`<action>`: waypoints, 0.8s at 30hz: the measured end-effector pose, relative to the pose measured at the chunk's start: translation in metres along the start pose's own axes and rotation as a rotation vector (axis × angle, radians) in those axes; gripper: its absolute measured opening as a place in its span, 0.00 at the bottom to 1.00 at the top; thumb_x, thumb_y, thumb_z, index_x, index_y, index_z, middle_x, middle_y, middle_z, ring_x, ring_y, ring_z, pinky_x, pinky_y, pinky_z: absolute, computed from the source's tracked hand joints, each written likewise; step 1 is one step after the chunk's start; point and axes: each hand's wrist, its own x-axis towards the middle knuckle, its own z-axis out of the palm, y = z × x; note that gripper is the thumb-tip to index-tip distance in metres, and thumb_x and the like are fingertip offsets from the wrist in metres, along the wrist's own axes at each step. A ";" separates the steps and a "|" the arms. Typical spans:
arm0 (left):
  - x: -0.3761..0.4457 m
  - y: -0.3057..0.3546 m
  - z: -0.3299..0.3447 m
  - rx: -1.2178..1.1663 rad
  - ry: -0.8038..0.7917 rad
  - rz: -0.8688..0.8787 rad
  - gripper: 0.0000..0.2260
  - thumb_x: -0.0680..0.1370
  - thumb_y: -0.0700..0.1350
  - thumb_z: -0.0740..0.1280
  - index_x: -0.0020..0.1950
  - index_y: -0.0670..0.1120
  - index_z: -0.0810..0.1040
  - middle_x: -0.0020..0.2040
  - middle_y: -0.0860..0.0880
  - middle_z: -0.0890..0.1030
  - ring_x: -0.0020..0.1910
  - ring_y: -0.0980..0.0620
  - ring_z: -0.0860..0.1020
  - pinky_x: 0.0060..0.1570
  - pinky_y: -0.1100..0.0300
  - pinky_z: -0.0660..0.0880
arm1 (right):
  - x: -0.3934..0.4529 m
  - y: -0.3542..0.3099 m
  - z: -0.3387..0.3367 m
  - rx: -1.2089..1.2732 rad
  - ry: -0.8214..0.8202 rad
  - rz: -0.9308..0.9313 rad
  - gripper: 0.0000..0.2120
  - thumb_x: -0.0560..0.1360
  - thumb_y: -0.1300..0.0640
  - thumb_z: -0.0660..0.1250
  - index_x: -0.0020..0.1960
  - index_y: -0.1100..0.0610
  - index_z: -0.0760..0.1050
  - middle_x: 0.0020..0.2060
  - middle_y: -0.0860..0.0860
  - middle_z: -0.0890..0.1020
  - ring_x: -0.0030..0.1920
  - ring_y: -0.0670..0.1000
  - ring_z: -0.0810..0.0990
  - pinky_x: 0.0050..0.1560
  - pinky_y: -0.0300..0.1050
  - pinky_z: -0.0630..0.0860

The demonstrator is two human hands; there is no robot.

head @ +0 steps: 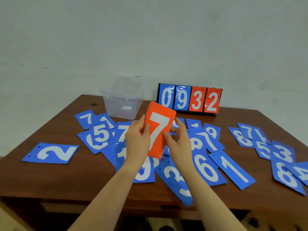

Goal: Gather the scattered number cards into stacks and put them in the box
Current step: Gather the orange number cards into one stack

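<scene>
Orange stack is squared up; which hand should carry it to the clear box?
Probably the left hand: it grips the orange stack along its left edge, and the clear box stands up-left, on that side. The right hand only steadies the right edge.

Setting: a plain indoor room, sparsely furnished, of no type I can tell. I stand at a dark brown wooden table (pixel 50 124) pushed against a bare, scuffed pale wall (pixel 150 39). On it: a tabletop flip scoreboard (pixel 190 100) reading 0932, a clear plastic box (pixel 122 99), and scattered blue number cards (pixel 50 153).
</scene>
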 end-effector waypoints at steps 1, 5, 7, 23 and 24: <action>0.009 -0.004 0.006 -0.011 0.014 -0.038 0.17 0.80 0.46 0.59 0.69 0.47 0.69 0.60 0.47 0.75 0.56 0.53 0.74 0.50 0.65 0.71 | 0.009 0.003 0.007 0.007 0.005 0.001 0.26 0.78 0.57 0.64 0.73 0.49 0.60 0.56 0.47 0.75 0.48 0.42 0.77 0.44 0.35 0.77; 0.056 -0.023 0.032 -0.075 0.056 -0.137 0.16 0.79 0.48 0.61 0.66 0.47 0.71 0.61 0.47 0.72 0.55 0.53 0.75 0.50 0.62 0.74 | 0.066 0.014 0.031 -0.004 0.040 0.016 0.23 0.78 0.58 0.62 0.72 0.48 0.64 0.57 0.46 0.77 0.49 0.42 0.77 0.40 0.28 0.73; 0.085 -0.038 0.045 -0.055 0.034 -0.125 0.14 0.79 0.46 0.62 0.63 0.45 0.72 0.60 0.49 0.70 0.53 0.54 0.75 0.52 0.63 0.73 | 0.101 0.022 0.041 -0.020 0.035 0.014 0.23 0.78 0.59 0.62 0.72 0.49 0.66 0.55 0.46 0.78 0.48 0.43 0.78 0.38 0.26 0.73; 0.179 -0.163 0.092 0.358 -0.559 0.208 0.39 0.73 0.50 0.70 0.76 0.48 0.50 0.76 0.47 0.50 0.73 0.50 0.55 0.68 0.63 0.54 | 0.245 0.114 0.092 -0.097 -0.050 0.117 0.17 0.77 0.60 0.64 0.65 0.57 0.72 0.54 0.52 0.80 0.53 0.51 0.80 0.50 0.45 0.78; 0.183 -0.165 0.098 0.379 -0.555 0.198 0.38 0.73 0.50 0.69 0.76 0.49 0.50 0.76 0.47 0.50 0.73 0.49 0.56 0.69 0.60 0.56 | 0.249 0.115 0.094 -0.134 -0.058 0.093 0.16 0.77 0.59 0.64 0.64 0.57 0.72 0.54 0.52 0.80 0.53 0.50 0.80 0.51 0.44 0.78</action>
